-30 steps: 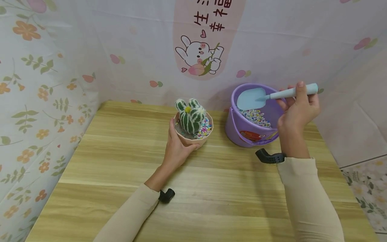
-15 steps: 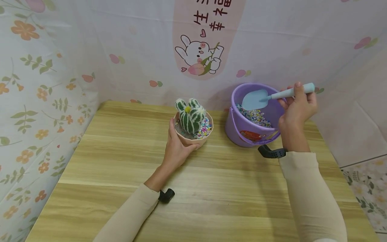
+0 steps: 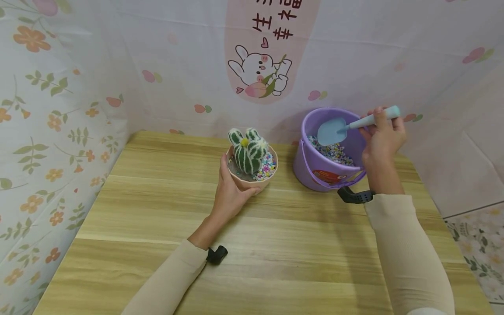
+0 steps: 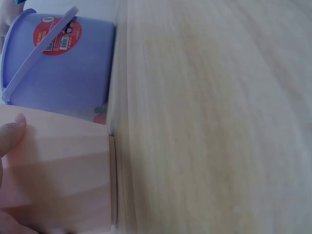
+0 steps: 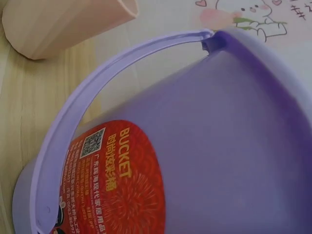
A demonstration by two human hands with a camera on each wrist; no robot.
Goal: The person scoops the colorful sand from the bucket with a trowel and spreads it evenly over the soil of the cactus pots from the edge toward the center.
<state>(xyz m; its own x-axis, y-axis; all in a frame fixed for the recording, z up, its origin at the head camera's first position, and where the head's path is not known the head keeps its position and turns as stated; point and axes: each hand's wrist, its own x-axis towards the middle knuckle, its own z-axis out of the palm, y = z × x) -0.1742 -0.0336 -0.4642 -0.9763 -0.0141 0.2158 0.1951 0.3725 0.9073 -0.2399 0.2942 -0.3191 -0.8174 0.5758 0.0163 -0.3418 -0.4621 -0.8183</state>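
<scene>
My left hand [image 3: 231, 192] grips the side of a peach flower pot [image 3: 260, 186], thumb at its front and fingers round its left side. In the pot stands a green and white knitted cactus [image 3: 248, 157] with a yellow bloom; colourful pebbles [image 3: 267, 167] cover the right part of the grey fill. To the right, my right hand [image 3: 383, 138] holds the handle of a pale blue hand trowel [image 3: 332, 131] over a purple bucket [image 3: 315, 175]. The trowel's blade is inside the rim, above many small coloured pebbles [image 3: 334, 152]. The right wrist view shows the bucket's outside, not the hand.
The wooden table [image 3: 252, 262] runs up to a patterned cloth backdrop [image 3: 177, 78] behind pot and bucket. The bucket's handle [image 4: 41, 53] hangs down along its front, across a red label [image 5: 117, 175].
My right hand has shifted left and slightly up, its trowel dipping lower into the bucket and turning. The left hand and pot have stayed where they were.
</scene>
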